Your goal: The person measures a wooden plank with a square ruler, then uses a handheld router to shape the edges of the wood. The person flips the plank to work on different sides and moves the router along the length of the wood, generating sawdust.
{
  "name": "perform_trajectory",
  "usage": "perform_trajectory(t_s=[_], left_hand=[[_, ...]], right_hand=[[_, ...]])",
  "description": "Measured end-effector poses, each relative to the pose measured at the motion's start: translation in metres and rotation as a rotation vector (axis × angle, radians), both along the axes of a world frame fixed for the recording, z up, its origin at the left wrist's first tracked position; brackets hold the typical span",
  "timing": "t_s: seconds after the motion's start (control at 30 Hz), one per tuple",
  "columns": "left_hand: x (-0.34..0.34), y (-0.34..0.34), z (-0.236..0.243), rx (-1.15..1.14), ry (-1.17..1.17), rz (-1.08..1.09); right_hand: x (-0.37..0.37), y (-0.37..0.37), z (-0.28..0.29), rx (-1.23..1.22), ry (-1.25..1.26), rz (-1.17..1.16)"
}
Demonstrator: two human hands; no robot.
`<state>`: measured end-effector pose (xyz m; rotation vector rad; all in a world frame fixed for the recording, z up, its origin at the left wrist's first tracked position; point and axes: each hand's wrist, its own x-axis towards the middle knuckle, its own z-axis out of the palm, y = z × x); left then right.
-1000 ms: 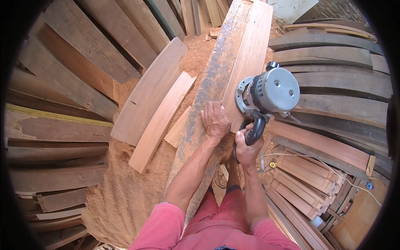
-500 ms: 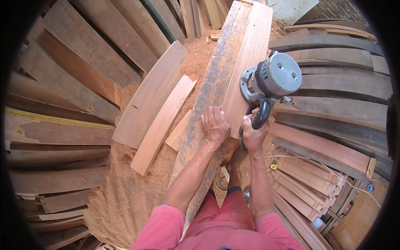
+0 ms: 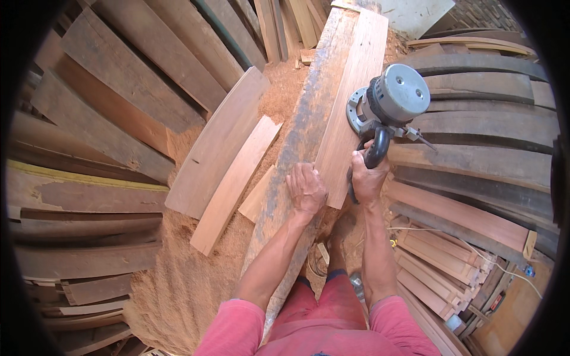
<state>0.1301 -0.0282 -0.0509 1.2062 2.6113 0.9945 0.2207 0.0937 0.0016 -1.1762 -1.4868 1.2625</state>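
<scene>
My right hand [image 3: 369,175] is wrapped round the black handle of a grey and silver router [image 3: 396,98]. The router's round base stands on a reddish wooden board [image 3: 351,95], near the board's right edge. This board lies along a thick, stained wooden beam [image 3: 297,130]. At the board's near left corner, my left hand [image 3: 307,188] bears down with curled fingers, its thumb side against the board. The fingertips are partly hidden. The router's bit cannot be seen.
On the left, a wide curved plank [image 3: 217,142] and a narrower pale plank [image 3: 236,187] lie over sawdust [image 3: 172,302]. Dark boards [image 3: 475,130] are stacked at the right. Below them a thin cable [image 3: 463,239] crosses a pile of wooden frames [image 3: 436,261].
My right hand and the router have moved slightly away from me and to the right along the board. The left hand keeps its place by the board's near end. The view has shifted a little.
</scene>
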Motion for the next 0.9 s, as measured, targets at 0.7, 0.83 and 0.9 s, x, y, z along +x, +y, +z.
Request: perform_trajectory(t_s=[0.7, 0.83, 0.9], left_hand=[[-0.020, 0.137, 0.005, -0.170, 0.006, 0.107], [-0.021, 0.139, 0.004, -0.165, -0.002, 0.102], [-0.020, 0.139, 0.006, -0.156, 0.001, 0.103]], right_hand=[[-0.022, 0.068, -0.009, 0.037, 0.059, -0.008], [-0.026, 0.083, -0.008, 0.043, 0.052, -0.001], [-0.028, 0.091, -0.008, 0.076, 0.046, 0.016]])
